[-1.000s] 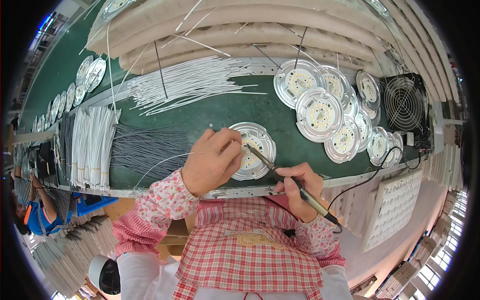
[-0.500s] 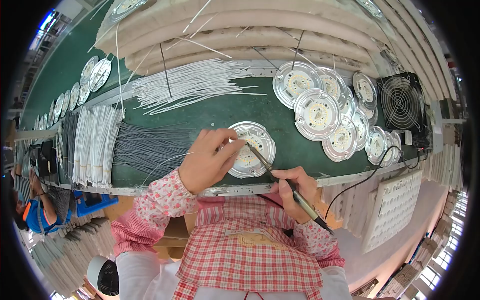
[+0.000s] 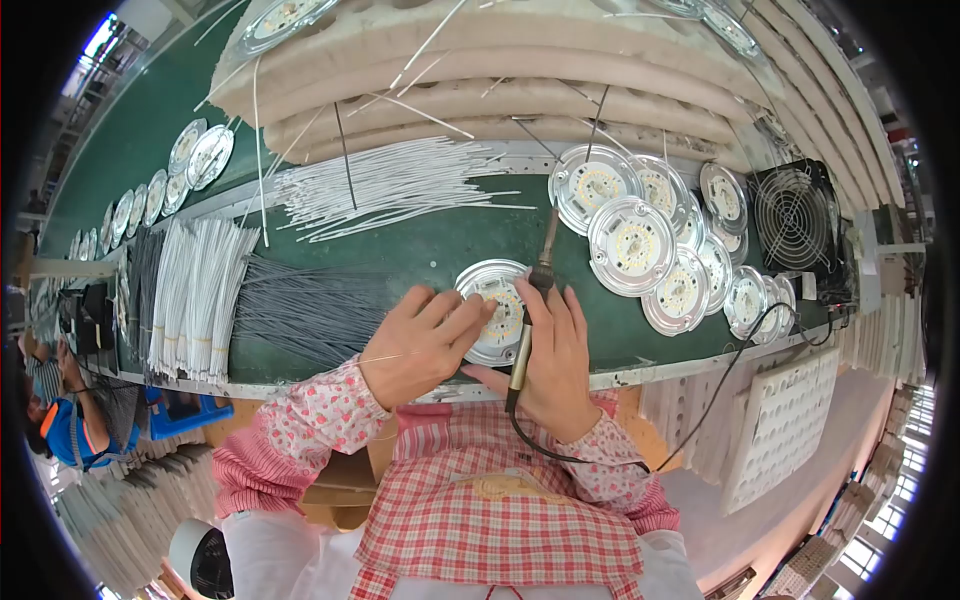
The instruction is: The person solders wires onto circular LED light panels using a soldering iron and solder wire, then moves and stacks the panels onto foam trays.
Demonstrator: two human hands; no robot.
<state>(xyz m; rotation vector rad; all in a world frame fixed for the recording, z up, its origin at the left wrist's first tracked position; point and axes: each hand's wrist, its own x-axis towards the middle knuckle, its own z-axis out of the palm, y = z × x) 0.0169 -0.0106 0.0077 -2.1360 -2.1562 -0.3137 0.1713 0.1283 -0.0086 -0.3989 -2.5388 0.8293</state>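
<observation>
A round silver LED lamp plate (image 3: 497, 345) lies on the green bench in front of me, partly covered by my hands. My left hand (image 3: 420, 338) bends over its left side, thumb and fingers together, with a thin white wire (image 3: 385, 357) trailing from it toward the sleeve; the wire's other end is hidden. My right hand (image 3: 555, 365) rests at the plate's right edge with a soldering iron (image 3: 524, 350) held against the palm. The iron's tip points away from me, off the plate, and the fingers are fairly straight.
Dark wires (image 3: 310, 305), bundled white wires (image 3: 195, 300) and loose white wires (image 3: 390, 185) lie left and behind. Overlapping lamp plates (image 3: 634, 246) sit at the right beside a black fan (image 3: 793, 215). The iron's cord (image 3: 715, 400) loops right. Another person (image 3: 85, 425) is at far left.
The iron has swung from pointing at the plate to pointing away from me, its tip lifted off. My right hand moved up and left to the plate's edge; my left fingers slid slightly down.
</observation>
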